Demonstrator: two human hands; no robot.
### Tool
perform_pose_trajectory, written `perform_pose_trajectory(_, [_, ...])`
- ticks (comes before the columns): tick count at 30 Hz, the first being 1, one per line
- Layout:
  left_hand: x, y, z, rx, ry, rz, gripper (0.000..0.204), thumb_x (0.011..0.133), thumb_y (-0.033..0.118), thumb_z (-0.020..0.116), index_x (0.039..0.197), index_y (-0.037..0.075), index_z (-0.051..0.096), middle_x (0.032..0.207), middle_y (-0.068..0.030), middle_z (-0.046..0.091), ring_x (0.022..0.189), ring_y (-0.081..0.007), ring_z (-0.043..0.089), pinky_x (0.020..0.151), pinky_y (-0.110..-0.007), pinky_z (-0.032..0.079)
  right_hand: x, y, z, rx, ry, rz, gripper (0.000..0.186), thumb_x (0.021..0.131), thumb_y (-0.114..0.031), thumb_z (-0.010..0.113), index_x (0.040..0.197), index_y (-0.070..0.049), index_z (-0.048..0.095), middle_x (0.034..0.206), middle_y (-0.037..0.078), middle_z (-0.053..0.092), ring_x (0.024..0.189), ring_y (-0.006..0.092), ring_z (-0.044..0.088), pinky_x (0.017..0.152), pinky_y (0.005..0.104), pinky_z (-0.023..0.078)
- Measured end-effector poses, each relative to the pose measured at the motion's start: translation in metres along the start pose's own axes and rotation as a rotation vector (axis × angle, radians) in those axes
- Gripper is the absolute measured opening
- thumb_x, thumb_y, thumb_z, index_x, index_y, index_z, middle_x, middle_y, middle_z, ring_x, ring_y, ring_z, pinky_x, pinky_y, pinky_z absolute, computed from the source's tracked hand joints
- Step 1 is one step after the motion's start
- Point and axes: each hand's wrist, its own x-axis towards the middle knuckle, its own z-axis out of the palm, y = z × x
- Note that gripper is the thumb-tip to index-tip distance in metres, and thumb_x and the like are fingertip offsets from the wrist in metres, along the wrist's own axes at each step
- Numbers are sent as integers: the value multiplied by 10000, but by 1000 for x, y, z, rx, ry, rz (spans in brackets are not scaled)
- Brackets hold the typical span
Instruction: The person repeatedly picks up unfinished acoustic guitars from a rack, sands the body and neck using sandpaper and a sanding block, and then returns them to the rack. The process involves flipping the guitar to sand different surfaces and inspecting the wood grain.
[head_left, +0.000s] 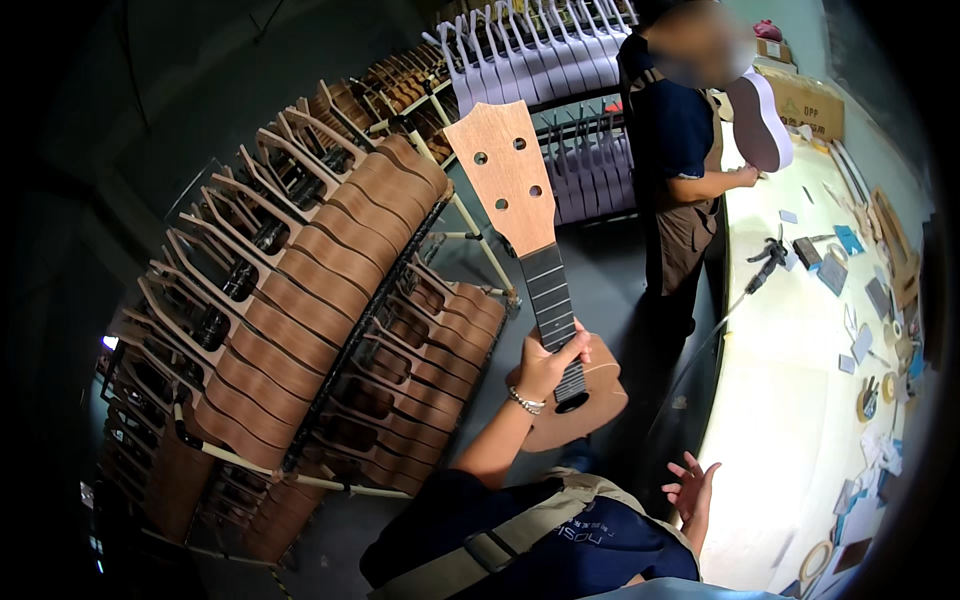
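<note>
An unfinished wooden ukulele point(585, 390) is held upright in front of me, its pale headstock point(508, 160) with four holes at the top and its dark fretboard point(547, 300) facing me. My left hand point(548, 360), a beaded bracelet on its wrist, grips the neck just above the body and dark soundhole. My right hand point(688, 492) is apart from the instrument, fingers spread with nothing in them, beside the edge of the lit cream worktable point(750, 420).
Racks of wooden ukulele bodies point(300, 280) stand at left, lilac ones point(510, 50) behind. Another person point(680, 150) in an apron holds a lilac instrument point(758, 120) by the table. An air gun with hose point(770, 258), tape rolls point(868, 400), sanding pieces and cardboard lie along the table.
</note>
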Motion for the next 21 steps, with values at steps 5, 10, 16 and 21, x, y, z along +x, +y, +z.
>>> perform_pose_trajectory(5, [21,-19,-32,27,47,-61,116,795,79,645,804,6,556,643,-34,591,529,-87,560,483,-217,461,38,-22,71,-370,183,-244,468,883,-401,507,1192,-51,481,926,12,567,683,102,541,557,229,417])
perform_pose_trajectory(10, [27,-79,-71,405,-457,-76,317,701,275,737,847,41,582,609,-84,610,514,-137,583,487,-275,455,54,-93,238,-516,-399,-661,830,684,-380,744,1297,20,351,1310,157,407,1222,237,385,1031,350,245])
perform_pose_trajectory(16, [52,-170,-155,628,-666,-61,339,746,369,663,955,118,572,618,-55,605,583,-245,594,616,-347,453,130,-64,350,-453,-470,-412,106,793,-59,616,875,0,583,1008,151,602,1120,315,492,984,433,328])
perform_pose_trajectory(21, [51,-201,-271,1125,-305,-471,617,720,405,651,1237,129,459,1098,-101,552,1032,-268,518,844,-433,382,253,18,416,-467,-477,-486,48,838,-69,588,861,-26,585,1029,150,592,1212,336,404,998,475,297])
